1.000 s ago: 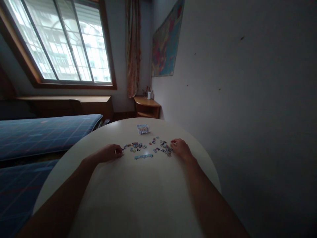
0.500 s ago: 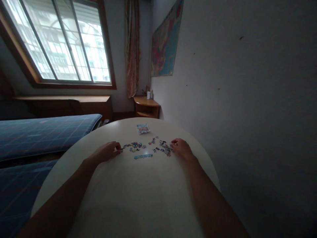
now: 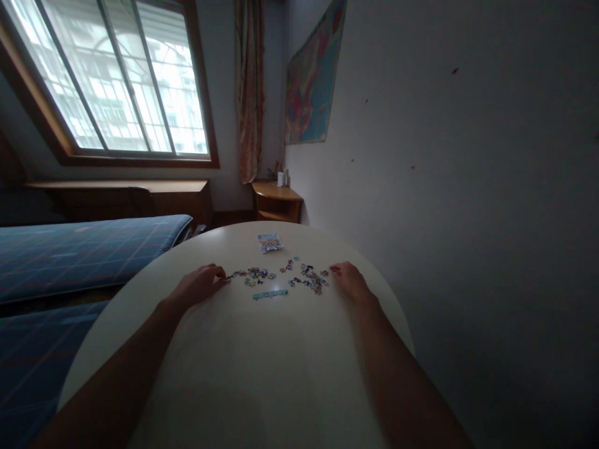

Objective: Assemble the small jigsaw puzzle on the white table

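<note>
Puzzle pieces (image 3: pixel 259 273) lay clustered on the desk (image 3: pixel 271 362), likely light, stiff, best pinched edgewise! Left hand (image 3: pixel 204 282) was at their left end, right hand (image 3: pixel 349 279) just beyond their right; whether fingers gripped, couldn't tell.

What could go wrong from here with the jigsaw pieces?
- The left hand is at the outer end of the left pieces; a careless nudge might scatter some.
- The bluish puzzle strip lies on the near side of both piles; a hand sweeping across could knock it apart.
</note>
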Motion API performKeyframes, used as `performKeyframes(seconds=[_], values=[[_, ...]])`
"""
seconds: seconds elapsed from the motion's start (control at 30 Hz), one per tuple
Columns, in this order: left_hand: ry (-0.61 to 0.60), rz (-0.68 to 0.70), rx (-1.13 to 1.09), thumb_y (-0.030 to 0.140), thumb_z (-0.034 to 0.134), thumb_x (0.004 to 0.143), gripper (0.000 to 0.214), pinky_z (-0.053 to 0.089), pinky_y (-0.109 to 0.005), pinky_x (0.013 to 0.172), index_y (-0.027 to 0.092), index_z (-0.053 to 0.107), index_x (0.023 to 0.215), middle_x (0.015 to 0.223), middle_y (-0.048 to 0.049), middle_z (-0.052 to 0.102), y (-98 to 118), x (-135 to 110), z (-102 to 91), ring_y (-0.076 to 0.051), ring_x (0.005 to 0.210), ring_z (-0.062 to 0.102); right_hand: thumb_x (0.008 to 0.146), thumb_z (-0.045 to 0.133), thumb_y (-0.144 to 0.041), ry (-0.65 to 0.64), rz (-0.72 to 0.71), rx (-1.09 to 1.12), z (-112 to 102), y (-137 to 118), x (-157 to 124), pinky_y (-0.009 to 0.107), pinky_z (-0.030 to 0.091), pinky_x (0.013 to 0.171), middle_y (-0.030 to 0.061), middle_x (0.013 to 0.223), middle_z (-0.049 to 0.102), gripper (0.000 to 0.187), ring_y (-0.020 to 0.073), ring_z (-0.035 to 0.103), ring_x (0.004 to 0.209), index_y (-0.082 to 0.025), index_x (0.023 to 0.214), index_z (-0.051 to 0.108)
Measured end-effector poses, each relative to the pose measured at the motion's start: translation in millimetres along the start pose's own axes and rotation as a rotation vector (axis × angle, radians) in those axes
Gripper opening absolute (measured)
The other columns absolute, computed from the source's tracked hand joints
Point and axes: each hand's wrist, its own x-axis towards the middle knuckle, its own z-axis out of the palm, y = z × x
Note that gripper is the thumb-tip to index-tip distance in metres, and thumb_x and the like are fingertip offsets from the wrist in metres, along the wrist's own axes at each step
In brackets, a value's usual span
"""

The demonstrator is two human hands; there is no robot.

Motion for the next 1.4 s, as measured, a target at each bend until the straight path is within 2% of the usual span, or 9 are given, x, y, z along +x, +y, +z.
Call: performKeyframes(seconds=[0.1, 0.2, 0.33, 0.57, 0.73, 0.9, 1.13, 1.4], values=[[0.009, 0.018, 0.01, 0.041, 0.048, 0.087, 0.031, 0.048, -0.032, 0.08, 0.024, 0.069, 0.102, 0.11, -0.0078, 0.068, -3.0, 1.4, 2.4, -0.024, 0.097, 0.065, 0.088, 0.051, -0.017, 0.039, 0.043, -0.031, 6.1, 8.0, 2.7, 0.032, 0.046, 0.098, 0.0113, 0.118, 0.07, 0.033, 0.0225, 0.064, 0.111, -0.023, 0.11, 0.075], [-0.01, -0.015, 0.0, 0.043, 0.049, 0.087, 0.031, 0.048, -0.031, 0.077, 0.025, 0.07, 0.102, 0.108, -0.0073, 0.069, -3.5, 3.1, 4.4, -0.023, 0.094, 0.066, 0.086, 0.054, -0.016, 0.041, 0.044, 0.006, 8.4, 10.6, 3.5, 0.031, 0.047, 0.097, 0.0102, 0.113, 0.072, 0.031, 0.022, 0.066, 0.107, -0.023, 0.105, 0.077], [-0.019, -0.032, -0.026, 0.044, 0.048, 0.088, 0.032, 0.048, -0.03, 0.074, 0.025, 0.07, 0.102, 0.107, -0.007, 0.071, 0.7, 3.3, 3.4, -0.023, 0.091, 0.067, 0.085, 0.056, -0.014, 0.015, 0.033, 0.068, 6.6, 8.2, 3.8, 0.029, 0.048, 0.095, 0.0098, 0.11, 0.074, 0.029, 0.0212, 0.068, 0.103, -0.022, 0.103, 0.077], [-0.021, 0.009, -0.058, 0.04, 0.046, 0.088, 0.034, 0.048, -0.029, 0.076, 0.025, 0.069, 0.107, 0.105, -0.0068, 0.072, 2.6, 3.2, 4.0, -0.022, 0.092, 0.067, 0.086, 0.05, -0.008, -0.049, -0.012, 0.158, -0.5, 0.1, 3.7, 0.026, 0.048, 0.09, 0.0081, 0.106, 0.074, 0.036, 0.0165, 0.067, 0.098, -0.018, 0.113, 0.071], [-0.013, 0.0, -0.049, 0.04, 0.047, 0.088, 0.033, 0.048, -0.029, 0.076, 0.026, 0.069, 0.109, 0.11, -0.0066, 0.071, 1.4, 2.9, 5.3, -0.022, 0.096, 0.066, 0.088, 0.055, -0.017, -0.026, 0.006, 0.086, 1.0, 0.4, 2.9, 0.026, 0.047, 0.092, 0.0106, 0.112, 0.072, 0.028, 0.0183, 0.065, 0.102, -0.018, 0.11, 0.072], [-0.005, 0.014, -0.03, 0.037, 0.047, 0.088, 0.032, 0.048, -0.03, 0.079, 0.025, 0.069, 0.108, 0.112, -0.0071, 0.07, 4.0, 1.0, 2.6, -0.023, 0.097, 0.066, 0.084, 0.063, -0.03, -0.029, 0.02, 0.023, 1.1, -1.8, 0.6, 0.03, 0.047, 0.092, 0.0102, 0.113, 0.071, 0.026, 0.0218, 0.065, 0.104, -0.022, 0.105, 0.076], [-0.014, 0.004, -0.054, 0.038, 0.048, 0.087, 0.031, 0.049, -0.029, 0.077, 0.026, 0.07, 0.106, 0.111, -0.0062, 0.071, 6.6, 1.0, 2.0, -0.022, 0.095, 0.067, 0.081, 0.063, -0.028, -0.035, 0.02, -0.021, -3.5, -8.9, -1.7, 0.032, 0.046, 0.095, 0.0114, 0.111, 0.07, 0.021, 0.0229, 0.064, 0.106, -0.021, 0.096, 0.077], [0.011, 0.055, -0.074, 0.035, 0.048, 0.087, 0.031, 0.048, -0.03, 0.081, 0.026, 0.07, 0.107, 0.107, -0.0051, 0.073, 2.6, 4.2, 9.4, -0.021, 0.096, 0.067, 0.085, 0.058, -0.026, -0.031, -0.008, 0.017, 0.2, -16.7, -2.3, 0.03, 0.047, 0.089, 0.0116, 0.112, 0.07, 0.025, 0.022, 0.064, 0.103, -0.02, 0.103, 0.075]])
